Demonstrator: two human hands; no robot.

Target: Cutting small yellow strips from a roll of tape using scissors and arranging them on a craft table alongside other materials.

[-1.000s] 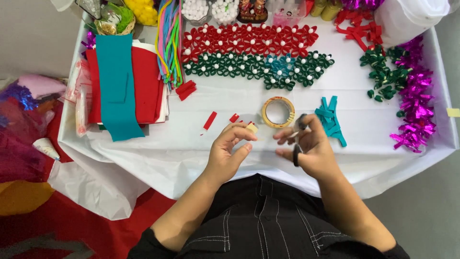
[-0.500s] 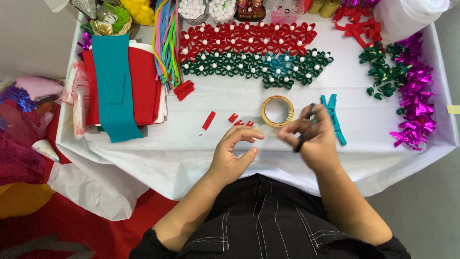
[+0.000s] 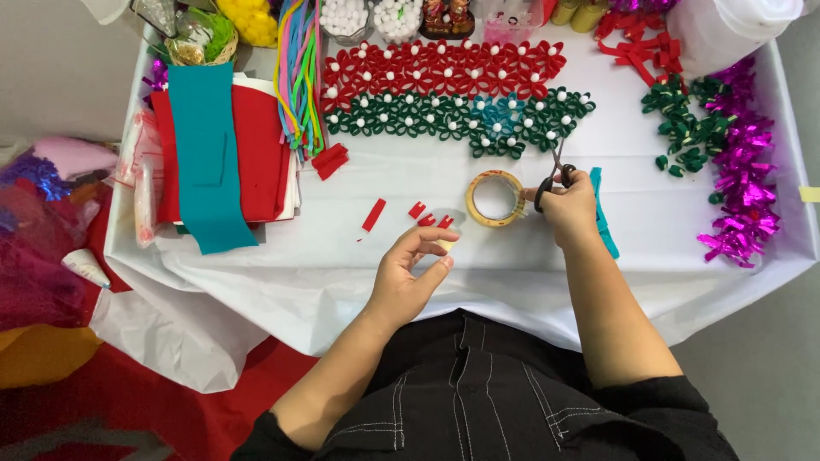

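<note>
My right hand (image 3: pixel 571 209) grips black-handled scissors (image 3: pixel 553 173), blades pointing away toward the green flowers, just right of a roll of yellowish tape (image 3: pixel 495 198). My left hand (image 3: pixel 410 271) hovers at the table's front edge and pinches a small pale piece (image 3: pixel 447 245) between thumb and fingertips. Small red felt pieces (image 3: pixel 420 211) lie just beyond the left hand, with a longer red strip (image 3: pixel 373 214) to their left. Teal felt strips (image 3: pixel 603 213) lie partly under my right hand.
Rows of red flowers (image 3: pixel 444 70) and green flowers (image 3: pixel 453 115) with white beads fill the middle back. Stacked red and teal felt sheets (image 3: pixel 213 154) lie left, coloured cords (image 3: pixel 299 77) beside them. Green ribbon curls (image 3: pixel 683 128) and magenta tinsel bows (image 3: pixel 743 171) sit right.
My right hand has moved away from the left, up and right past the tape roll, carrying the scissors. My left hand stays near the front edge with the small piece.
</note>
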